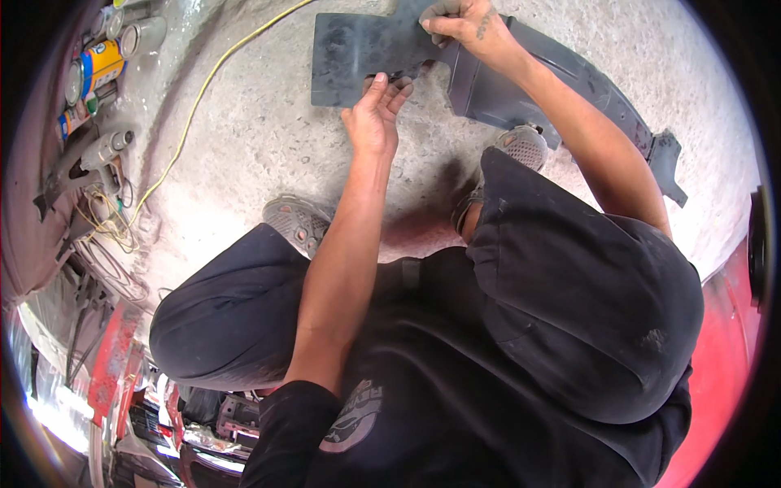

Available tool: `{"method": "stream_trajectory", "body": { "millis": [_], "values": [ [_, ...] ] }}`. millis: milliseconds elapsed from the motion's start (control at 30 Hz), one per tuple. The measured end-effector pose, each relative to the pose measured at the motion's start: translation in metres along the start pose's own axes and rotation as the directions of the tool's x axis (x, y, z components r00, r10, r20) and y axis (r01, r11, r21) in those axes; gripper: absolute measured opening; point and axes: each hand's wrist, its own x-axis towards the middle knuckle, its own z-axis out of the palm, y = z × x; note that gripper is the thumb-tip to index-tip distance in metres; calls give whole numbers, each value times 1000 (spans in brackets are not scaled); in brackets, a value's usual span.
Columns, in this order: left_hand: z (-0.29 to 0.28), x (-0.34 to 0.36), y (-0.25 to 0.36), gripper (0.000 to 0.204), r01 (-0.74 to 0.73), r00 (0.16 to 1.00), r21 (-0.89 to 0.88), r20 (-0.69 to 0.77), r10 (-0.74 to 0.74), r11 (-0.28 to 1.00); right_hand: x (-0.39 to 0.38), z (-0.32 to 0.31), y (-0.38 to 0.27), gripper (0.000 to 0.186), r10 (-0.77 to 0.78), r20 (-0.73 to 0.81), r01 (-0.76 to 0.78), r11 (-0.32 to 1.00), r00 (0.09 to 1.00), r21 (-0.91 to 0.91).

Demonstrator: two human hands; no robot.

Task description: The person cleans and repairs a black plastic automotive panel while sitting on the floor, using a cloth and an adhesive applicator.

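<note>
A long, curved black plastic panel [545,65], resembling a car's wheel-arch liner, lies across the floor ahead of me. Its flat squarish end [346,57] is on the left. My left hand [377,118] is turned palm up at the near edge of that flat end, thumb and fingers closed on the edge by a notch. Over the panel's middle, my right hand [468,28] has its fingers curled in a pinch. Whatever lies between those fingertips is too small or hidden to name.
A yellow cord [195,106] runs along the concrete floor on the left, near a grey spray gun-like tool [102,154] and a yellow-and-blue can [102,65]. My shoes [297,221] stand just short of the panel. Red bodywork [724,358] is at the right.
</note>
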Motion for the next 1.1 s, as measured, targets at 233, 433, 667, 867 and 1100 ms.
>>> {"method": "stream_trajectory", "body": {
  "millis": [233, 433, 667, 867, 1100],
  "values": [
    [3, 1, -3, 20, -76, 996, -25, -50, 75, 997, -4, 1, -6, 24, -6, 17, 8, 993, 1000, -122],
    [5, 1, -3, 19, -89, 993, 3, -81, 89, 996, -15, 14, -3, 22, -29, 105, 54, 967, 994, -248],
    [6, 3, -2, 16, -45, 995, 31, -84, 48, 998, -16, 26, 5, 19, -288, 305, 406, 787, 908, -464],
    [4, 6, -3, 17, -49, 997, 29, -59, 51, 998, -16, 25, 14, 19, -423, 443, 613, 567, 790, -550],
    [7, 5, -2, 18, -49, 996, 30, -66, 51, 998, -15, 25, 17, 21, -443, 463, 641, 515, 767, -569]
  ]
}}
